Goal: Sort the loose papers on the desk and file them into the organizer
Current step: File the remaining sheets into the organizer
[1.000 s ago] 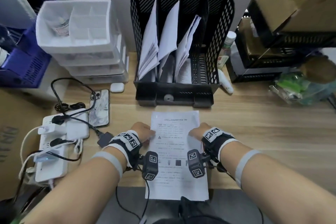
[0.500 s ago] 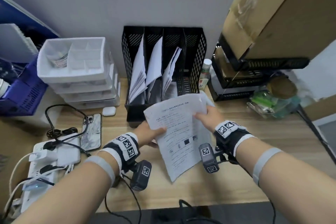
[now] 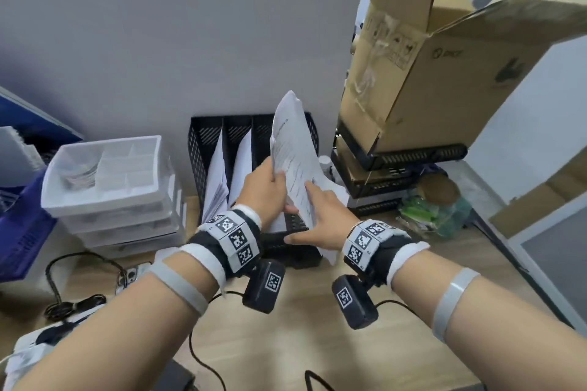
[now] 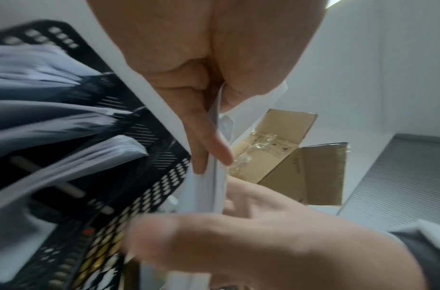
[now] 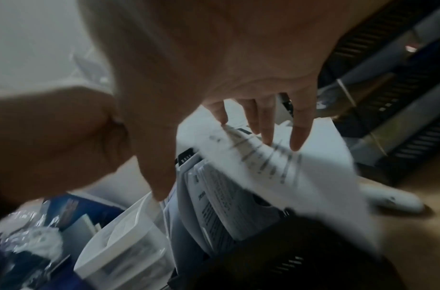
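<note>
A printed white sheet (image 3: pixel 295 162) stands nearly upright over the right part of the black mesh organizer (image 3: pixel 203 149); which slot it is over I cannot tell. My left hand (image 3: pixel 276 176) pinches its left edge between thumb and fingers, which shows close up in the left wrist view (image 4: pixel 211 129). My right hand (image 3: pixel 317 216) lies with straight fingers against the sheet's printed face, fingertips touching the sheet (image 5: pixel 313 166) in the right wrist view. Filed papers (image 3: pixel 219 181) lean in the organizer's left slots.
A white drawer unit (image 3: pixel 104 174) and a blue basket (image 3: pixel 19 232) stand left of the organizer. An open cardboard box (image 3: pixel 428 73) sits on stacked black trays (image 3: pixel 397 159) at the right, with a green bag (image 3: pixel 432 209) below. Cables (image 3: pixel 63 305) lie front left.
The sheet has gone from flat on the desk, up into both hands, to upright over the organizer. My right hand has let go of its edge and now rests flat on it.
</note>
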Action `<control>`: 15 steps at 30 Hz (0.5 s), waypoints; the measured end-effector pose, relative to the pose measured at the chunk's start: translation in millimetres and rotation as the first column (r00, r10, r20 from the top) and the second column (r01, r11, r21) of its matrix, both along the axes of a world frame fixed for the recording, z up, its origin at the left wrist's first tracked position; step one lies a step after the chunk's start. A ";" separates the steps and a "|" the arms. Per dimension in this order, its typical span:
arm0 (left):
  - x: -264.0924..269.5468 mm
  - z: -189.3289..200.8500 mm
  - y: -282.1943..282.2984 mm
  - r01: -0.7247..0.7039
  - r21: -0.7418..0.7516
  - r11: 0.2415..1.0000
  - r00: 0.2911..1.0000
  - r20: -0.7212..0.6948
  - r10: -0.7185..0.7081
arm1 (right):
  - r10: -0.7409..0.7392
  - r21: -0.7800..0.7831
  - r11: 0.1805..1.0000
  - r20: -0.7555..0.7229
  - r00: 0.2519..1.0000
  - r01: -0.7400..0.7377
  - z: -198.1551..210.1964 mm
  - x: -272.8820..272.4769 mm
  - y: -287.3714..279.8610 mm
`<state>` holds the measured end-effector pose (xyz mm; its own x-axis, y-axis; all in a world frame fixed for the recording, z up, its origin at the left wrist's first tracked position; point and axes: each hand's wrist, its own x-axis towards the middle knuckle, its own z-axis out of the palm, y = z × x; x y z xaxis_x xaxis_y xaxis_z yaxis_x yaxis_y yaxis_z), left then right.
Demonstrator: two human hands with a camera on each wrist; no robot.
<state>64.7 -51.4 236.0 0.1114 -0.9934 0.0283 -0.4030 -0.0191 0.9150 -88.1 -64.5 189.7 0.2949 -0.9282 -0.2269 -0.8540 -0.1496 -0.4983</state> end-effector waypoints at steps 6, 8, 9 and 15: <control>-9.1 13.5 -4.6 0.078 -0.040 0.996 0.996 -0.040 -0.079 | -0.090 -0.213 0.975 -0.102 0.991 0.066 15.9 7.6 -2.8; -5.8 9.6 -5.0 0.193 -0.034 0.981 0.953 -0.232 -0.196 | -0.122 -0.253 0.963 -0.109 0.987 0.092 22.7 1.4 -3.0; -2.2 5.1 -6.7 0.256 -0.043 0.966 0.928 -0.270 -0.258 | -0.141 -0.270 0.957 -0.096 0.985 0.110 24.4 -1.7 -3.8; 20.9 -29.0 -18.2 0.232 0.061 0.971 0.965 -0.142 -0.222 | -0.401 -0.104 0.896 0.227 0.888 0.431 24.2 -23.2 -15.1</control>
<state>85.6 -69.6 206.9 -0.1198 -0.9916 -0.0483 -0.2792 -0.0130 0.9601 -111.3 -79.6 213.8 -0.1018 -0.9932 -0.0566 -0.7420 0.1138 -0.6607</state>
